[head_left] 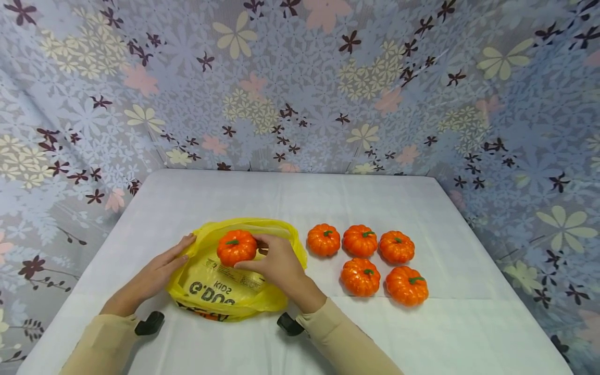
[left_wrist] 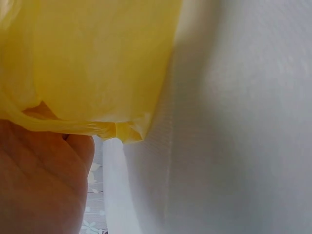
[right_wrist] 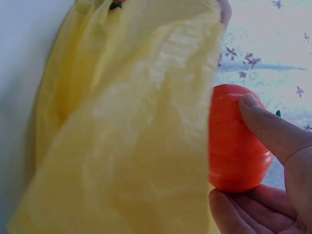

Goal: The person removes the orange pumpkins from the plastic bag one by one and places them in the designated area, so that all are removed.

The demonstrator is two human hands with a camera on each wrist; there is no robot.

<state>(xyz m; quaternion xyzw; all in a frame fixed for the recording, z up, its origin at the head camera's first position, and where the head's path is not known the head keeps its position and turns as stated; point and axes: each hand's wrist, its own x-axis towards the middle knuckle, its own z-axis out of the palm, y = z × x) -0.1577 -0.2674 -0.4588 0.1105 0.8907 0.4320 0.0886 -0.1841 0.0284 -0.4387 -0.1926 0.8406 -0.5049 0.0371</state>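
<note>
A small orange toy pumpkin (head_left: 236,248) with a green stem is held in my right hand (head_left: 278,263), between thumb and fingers, above the mouth of a yellow plastic bag (head_left: 244,304). The right wrist view shows the thumb on one side of the pumpkin (right_wrist: 236,146) and the fingers beneath, with the bag (right_wrist: 146,122) hiding part of it. My left hand (head_left: 157,271) holds the bag's left rim. In the left wrist view its fingertips are hidden behind the bag (left_wrist: 97,63). Dark printed lettering shows inside the bag.
Several more orange pumpkins (head_left: 360,277) lie in two rows on the white-covered table (head_left: 469,323), right of the bag. Black wrist devices (head_left: 150,323) show at both cuffs. A floral curtain (head_left: 300,104) stands behind the table and along its sides.
</note>
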